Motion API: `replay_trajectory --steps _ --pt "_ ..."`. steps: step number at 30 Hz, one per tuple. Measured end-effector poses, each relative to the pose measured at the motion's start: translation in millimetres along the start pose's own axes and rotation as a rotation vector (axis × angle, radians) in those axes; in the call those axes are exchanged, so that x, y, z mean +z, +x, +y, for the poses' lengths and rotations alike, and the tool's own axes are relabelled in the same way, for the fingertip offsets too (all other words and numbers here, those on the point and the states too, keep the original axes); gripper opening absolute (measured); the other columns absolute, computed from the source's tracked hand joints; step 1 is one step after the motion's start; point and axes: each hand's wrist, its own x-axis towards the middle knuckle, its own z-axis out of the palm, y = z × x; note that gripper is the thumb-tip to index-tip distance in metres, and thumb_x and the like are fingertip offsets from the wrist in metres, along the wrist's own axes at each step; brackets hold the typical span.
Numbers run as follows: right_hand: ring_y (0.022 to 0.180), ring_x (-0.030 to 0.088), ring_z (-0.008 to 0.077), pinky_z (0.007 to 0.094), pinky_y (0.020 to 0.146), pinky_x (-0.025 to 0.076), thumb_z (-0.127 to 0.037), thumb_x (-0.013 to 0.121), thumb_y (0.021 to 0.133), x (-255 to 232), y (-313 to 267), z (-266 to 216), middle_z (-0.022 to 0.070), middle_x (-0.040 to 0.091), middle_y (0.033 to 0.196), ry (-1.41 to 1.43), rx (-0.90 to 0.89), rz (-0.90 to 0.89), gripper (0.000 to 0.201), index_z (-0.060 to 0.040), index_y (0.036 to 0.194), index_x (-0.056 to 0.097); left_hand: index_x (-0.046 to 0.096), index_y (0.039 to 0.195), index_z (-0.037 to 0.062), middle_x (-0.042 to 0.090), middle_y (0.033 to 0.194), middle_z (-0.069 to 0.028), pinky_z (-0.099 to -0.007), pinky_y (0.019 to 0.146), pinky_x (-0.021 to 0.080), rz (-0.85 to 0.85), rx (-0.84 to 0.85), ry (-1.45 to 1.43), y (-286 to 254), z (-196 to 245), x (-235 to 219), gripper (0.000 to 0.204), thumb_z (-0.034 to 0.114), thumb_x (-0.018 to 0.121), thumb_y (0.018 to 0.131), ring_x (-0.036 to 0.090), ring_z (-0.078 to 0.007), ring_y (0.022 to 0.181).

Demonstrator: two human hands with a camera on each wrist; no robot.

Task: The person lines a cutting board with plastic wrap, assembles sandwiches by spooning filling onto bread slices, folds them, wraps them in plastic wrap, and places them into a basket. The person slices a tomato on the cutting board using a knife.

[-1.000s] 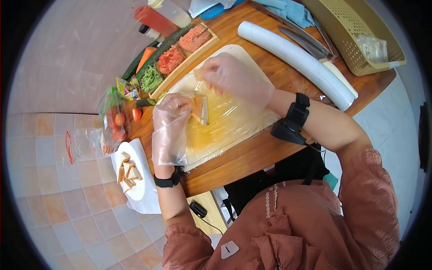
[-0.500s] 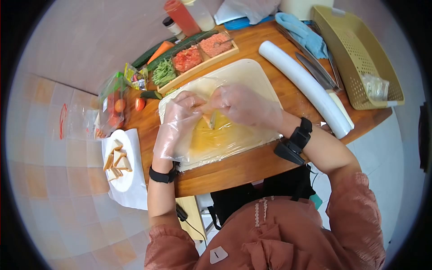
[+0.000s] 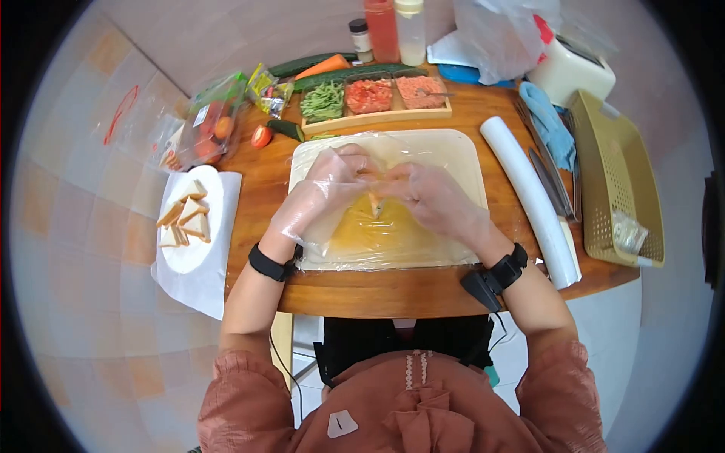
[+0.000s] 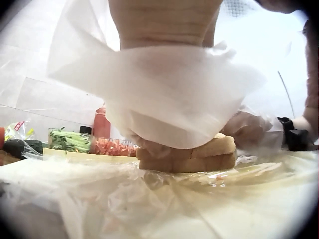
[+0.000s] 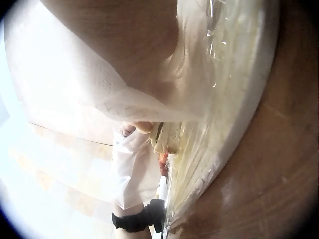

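Note:
A small cut sandwich (image 3: pixel 375 204), its crust edges showing in the left wrist view, lies on a white board (image 3: pixel 462 151) covered with cling film. My left hand (image 3: pixel 328 189), in a clear plastic glove, grips it from the left, with the glove's loose cuff covering much of the fingers. From the right my gloved right hand (image 3: pixel 442 200) holds it too, fingers curled and fingertips close to the left hand's. The right wrist view shows the sandwich's layered cut side (image 5: pixel 167 139). Yellow colour shows under the film in front of it.
Left, bread triangles (image 3: pixel 194 208) lie on a white plate (image 3: pixel 181 260). Behind the board stands a wooden tray (image 3: pixel 377 119) with shredded cucumber, chopped red filling and pink filling. A cling film roll (image 3: pixel 529 196), knives and a perforated basket (image 3: pixel 619 166) are on the right.
My right hand has come down from above the board's far side to the sandwich beside my left hand. The head view has turned, so the table now appears level.

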Motion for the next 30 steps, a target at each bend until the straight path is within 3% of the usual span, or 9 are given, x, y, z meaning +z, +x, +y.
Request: replay_trajectory --steps 3,5,7,10,12,18,22,28,30 --pt "0.096 0.066 0.0338 0.0416 0.085 0.053 0.002 0.056 0.089 -7 1 -5 0.0127 0.07 0.108 -0.014 0.037 -0.062 0.036 -0.017 0.112 0.076 0.072 0.103 -0.0013 0.068 0.103 -0.0165 -0.0338 0.084 0.051 0.027 0.084 -0.021 -1 -8 0 0.02 0.007 0.067 0.085 0.065 -0.0292 0.093" --pt "0.099 0.067 0.0344 0.0403 0.087 0.054 0.005 0.057 0.087 -9 2 -9 0.014 0.07 0.111 -0.011 0.052 -0.112 0.041 -0.0171 0.116 0.076 0.072 0.104 -0.0014 0.068 0.106 -0.017 -0.0349 0.086 0.052 0.015 0.021 -0.065 -4 -6 -5 0.02 0.007 0.066 0.086 0.066 -0.0302 0.096" --pt "0.099 0.067 0.0335 0.0411 0.086 0.054 -0.002 0.056 0.091 -8 3 -11 0.0124 0.071 0.106 -0.05 0.033 -0.053 0.029 -0.0153 0.106 0.076 0.072 0.104 -0.0015 0.069 0.109 -0.0176 -0.036 0.087 0.052 -0.001 -0.037 -0.11 -8 -7 -8 0.02 0.008 0.066 0.087 0.066 -0.0312 0.099" --pt "0.1 0.067 0.0332 0.0403 0.086 0.054 0.001 0.057 0.089 -6 4 -11 0.0129 0.071 0.107 -0.054 0.044 -0.072 0.032 -0.0151 0.109 0.076 0.072 0.105 -0.0011 0.07 0.108 -0.0172 -0.0391 0.09 0.052 0.036 0.026 -0.193 -13 -14 -8 0.02 0.009 0.066 0.088 0.066 -0.0326 0.102" --pt "0.1 0.067 0.0331 0.0398 0.086 0.054 0.004 0.057 0.087 -4 2 -10 0.0129 0.07 0.108 -0.031 0.043 -0.059 0.035 -0.015 0.11 0.076 0.073 0.099 -0.0007 0.069 0.106 -0.0184 -0.0401 0.088 0.052 0.107 0.225 -0.025 -11 -17 -7 0.019 0.008 0.065 0.084 0.064 -0.0371 0.102" --pt "0.098 0.068 0.0337 0.039 0.084 0.055 0.009 0.057 0.084 -3 1 -6 0.0137 0.069 0.108 0.01 0.038 -0.039 0.041 -0.0134 0.112 0.076 0.074 0.104 0.0034 0.069 0.102 -0.0147 -0.0413 0.087 0.053 0.133 0.368 0.178 1 -50 13 0.022 0.006 0.068 0.083 0.065 -0.0354 0.099" --pt "0.095 0.068 0.0342 0.0393 0.083 0.055 0.01 0.058 0.082 -2 1 -6 0.015 0.069 0.106 -0.001 0.018 -0.019 0.041 -0.0127 0.111 0.076 0.075 0.098 0.0029 0.07 0.103 -0.0156 -0.0417 0.086 0.055 0.095 0.321 0.148 -1 -42 10 0.018 0.007 0.067 0.083 0.066 -0.0348 0.098" --pt "0.095 0.069 0.0333 0.0387 0.083 0.055 0.01 0.059 0.082 -2 0 -6 0.0147 0.07 0.105 0.006 0.026 -0.012 0.04 -0.0119 0.111 0.076 0.072 0.103 0.0025 0.066 0.104 -0.016 -0.0404 0.088 0.053 0.018 0.352 0.12 -10 -35 3 0.02 0.008 0.063 0.087 0.064 -0.0351 0.099" --pt "0.095 0.069 0.033 0.0387 0.083 0.055 0.01 0.059 0.083 -2 0 -6 0.0144 0.07 0.106 0.008 0.016 -0.004 0.039 -0.0116 0.111 0.077 0.071 0.108 0.0013 0.066 0.112 -0.0176 -0.041 0.091 0.052 -0.024 0.331 0.061 -13 -32 -1 0.023 0.009 0.061 0.089 0.063 -0.0366 0.103"
